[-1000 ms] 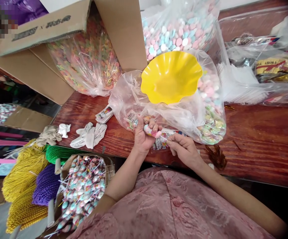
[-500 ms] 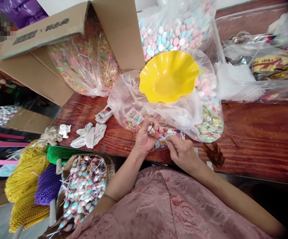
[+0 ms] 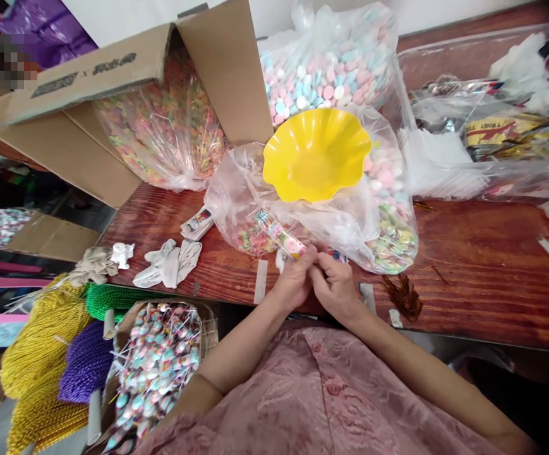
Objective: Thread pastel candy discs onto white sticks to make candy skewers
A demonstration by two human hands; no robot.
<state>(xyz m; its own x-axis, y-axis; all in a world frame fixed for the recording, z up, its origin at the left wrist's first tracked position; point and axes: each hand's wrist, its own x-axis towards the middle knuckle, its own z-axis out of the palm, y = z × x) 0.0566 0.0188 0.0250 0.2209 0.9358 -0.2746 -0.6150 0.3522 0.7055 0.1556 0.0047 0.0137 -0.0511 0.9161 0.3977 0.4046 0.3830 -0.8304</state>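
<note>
My left hand [image 3: 293, 283] and my right hand [image 3: 335, 289] meet at the near edge of the wooden table [image 3: 492, 265], fingers closed together. A slim clear tube packet of candies [image 3: 278, 232] sticks up and to the left from my left hand's grip. My right hand pinches at the packet's lower end; what sits between its fingertips is hidden. Just beyond lies a clear bag of pastel candies [image 3: 388, 221] with a yellow scalloped bowl [image 3: 316, 154] resting on it.
A cardboard box [image 3: 113, 126] with a bag of ring candies [image 3: 170, 133] stands at the back left, another candy bag [image 3: 326, 63] behind the bowl. Plastic-wrapped packets [image 3: 492, 139] lie right. White cloth scraps [image 3: 170, 259], cord bundles [image 3: 42, 341] and a box of wrapped lollipops [image 3: 155, 360] sit left.
Both hands have drawn closer together and toward me. The candy tube packet has swung up, now pointing away to the left from my left hand.
</note>
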